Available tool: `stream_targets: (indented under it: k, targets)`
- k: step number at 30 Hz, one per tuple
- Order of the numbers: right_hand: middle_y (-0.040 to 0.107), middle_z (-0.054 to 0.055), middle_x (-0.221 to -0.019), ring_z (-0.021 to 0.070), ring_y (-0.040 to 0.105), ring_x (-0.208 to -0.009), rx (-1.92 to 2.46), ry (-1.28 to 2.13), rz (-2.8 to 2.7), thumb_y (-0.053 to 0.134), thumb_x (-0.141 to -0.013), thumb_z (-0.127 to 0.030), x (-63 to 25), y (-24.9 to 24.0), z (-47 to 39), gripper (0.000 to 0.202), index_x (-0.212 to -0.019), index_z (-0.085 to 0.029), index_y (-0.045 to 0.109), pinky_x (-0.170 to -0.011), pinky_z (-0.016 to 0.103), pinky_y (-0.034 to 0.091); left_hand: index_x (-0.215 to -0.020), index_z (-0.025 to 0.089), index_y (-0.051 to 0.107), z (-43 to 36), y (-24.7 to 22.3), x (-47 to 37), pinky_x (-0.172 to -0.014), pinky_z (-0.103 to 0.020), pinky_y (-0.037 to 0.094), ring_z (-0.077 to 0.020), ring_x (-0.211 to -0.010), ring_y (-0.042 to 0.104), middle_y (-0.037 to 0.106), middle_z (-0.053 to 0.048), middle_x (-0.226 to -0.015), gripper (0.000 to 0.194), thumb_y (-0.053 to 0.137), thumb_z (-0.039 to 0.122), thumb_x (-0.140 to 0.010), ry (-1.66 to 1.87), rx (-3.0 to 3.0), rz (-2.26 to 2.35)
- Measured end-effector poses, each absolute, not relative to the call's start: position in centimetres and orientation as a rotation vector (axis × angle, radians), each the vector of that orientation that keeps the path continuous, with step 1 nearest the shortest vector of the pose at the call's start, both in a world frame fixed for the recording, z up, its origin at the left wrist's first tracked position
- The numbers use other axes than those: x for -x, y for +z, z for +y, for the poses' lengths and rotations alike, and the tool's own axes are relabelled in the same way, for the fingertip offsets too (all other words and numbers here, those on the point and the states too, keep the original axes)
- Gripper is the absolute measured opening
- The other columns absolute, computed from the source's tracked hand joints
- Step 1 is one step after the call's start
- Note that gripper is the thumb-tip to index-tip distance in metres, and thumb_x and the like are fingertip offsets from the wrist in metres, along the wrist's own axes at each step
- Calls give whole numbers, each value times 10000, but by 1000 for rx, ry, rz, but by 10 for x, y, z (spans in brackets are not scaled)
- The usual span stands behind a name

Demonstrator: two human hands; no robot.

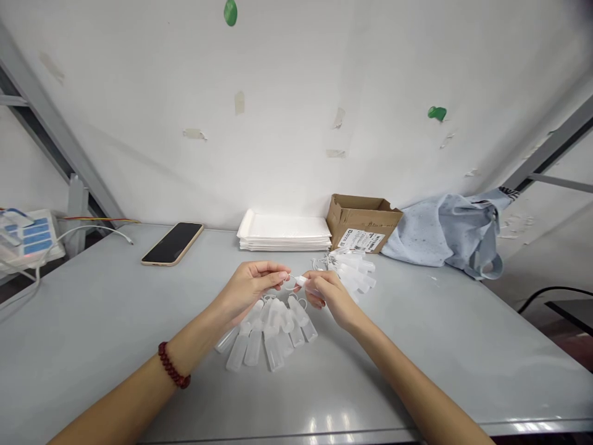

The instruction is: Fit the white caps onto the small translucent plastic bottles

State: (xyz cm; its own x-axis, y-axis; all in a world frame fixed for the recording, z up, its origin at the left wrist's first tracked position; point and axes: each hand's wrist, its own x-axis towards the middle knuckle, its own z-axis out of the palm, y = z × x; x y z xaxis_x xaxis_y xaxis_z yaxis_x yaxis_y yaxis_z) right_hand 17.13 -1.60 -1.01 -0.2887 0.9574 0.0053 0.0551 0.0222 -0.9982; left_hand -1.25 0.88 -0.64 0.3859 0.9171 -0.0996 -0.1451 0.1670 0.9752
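Just above a pile of small translucent plastic squeeze bottles [273, 353], my two hands meet over the table. My right hand [331, 295] is closed around one such bottle with a white top [301, 280], which points left. From that top a thin needle-like tip [291, 275] reaches toward my left hand [254, 285]. Thumb and forefinger of the left hand are pinched at its end; what lies between them is too small to make out. A thin loop hangs just below the tip. A second cluster of bottles [354, 270] lies beyond my right hand.
Against the wall stand a stack of white padded envelopes [287, 232] and an open cardboard box [364, 213]. Light blue cloth [430, 232] is bunched at the right. A phone [173, 243] lies at the left, near a white cable [92, 227] and a device with blue labels [34, 238].
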Motion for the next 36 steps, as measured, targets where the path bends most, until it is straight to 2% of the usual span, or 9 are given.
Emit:
stream_targets:
  k: [16, 22, 36]
  targets:
    - [316, -63, -446, 81, 268, -446, 1027, 1385, -1473, 438, -735, -268, -172, -14, -16, 243, -701, -132, 636, -470, 246, 223, -798, 178, 729, 11, -9, 12, -790, -280, 424, -135, -792, 581, 682, -25, -781, 148, 759, 248, -671, 914, -1098, 839]
    - [313, -65, -435, 79, 265, -438, 1038, 1382, -1460, 438, -728, -269, -172, -12, -17, 244, -684, -128, 633, -464, 246, 218, -782, 176, 731, 11, -8, 13, -760, -284, 433, -124, -725, 569, 670, -23, -759, 132, 755, 236, -668, 928, -1093, 830]
    - [308, -63, -436, 80, 267, -441, 1047, 1370, -1456, 436, -725, -269, -172, -12, -17, 249, -679, -130, 637, -466, 246, 220, -779, 174, 732, 11, -7, 13, -767, -288, 439, -132, -743, 573, 668, -26, -767, 133, 760, 235, -663, 930, -1104, 817]
